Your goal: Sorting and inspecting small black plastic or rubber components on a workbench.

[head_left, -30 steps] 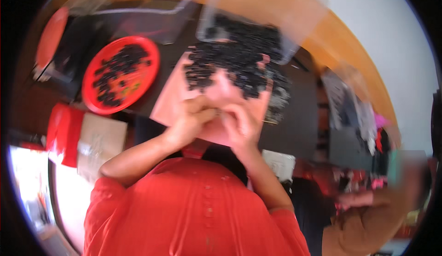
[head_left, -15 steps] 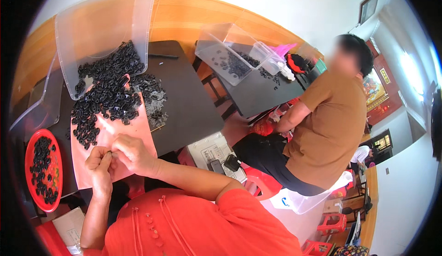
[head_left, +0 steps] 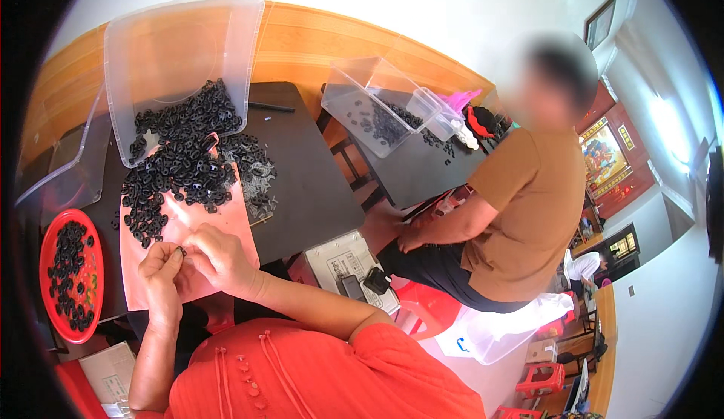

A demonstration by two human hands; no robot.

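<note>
My left hand (head_left: 161, 274) and my right hand (head_left: 221, 259) meet over the near edge of a pink sheet (head_left: 197, 227). The left fingers pinch a small black plastic part (head_left: 182, 251). Pressed close beside it, the right fingertips are closed too; whatever they grip is too small to make out. Beyond my hands, a heap of similar black parts (head_left: 181, 176) spreads over the sheet and back into a tilted clear bin (head_left: 181, 49). Small pale translucent pieces (head_left: 260, 185) lie scattered to the right of the heap.
At the left is a red oval tray (head_left: 48, 296) holding more black parts. On the right, a person in a brown shirt (head_left: 513, 223) sits by a second dark table (head_left: 411, 181) with clear bins (head_left: 377, 95). A white box (head_left: 332, 257) carrying dark devices stands beside my table.
The view has shifted slightly, so the table sits lower. My hands stay together, and the black part shows more clearly. The seated person has straightened up and drawn the hands back toward the lap.
</note>
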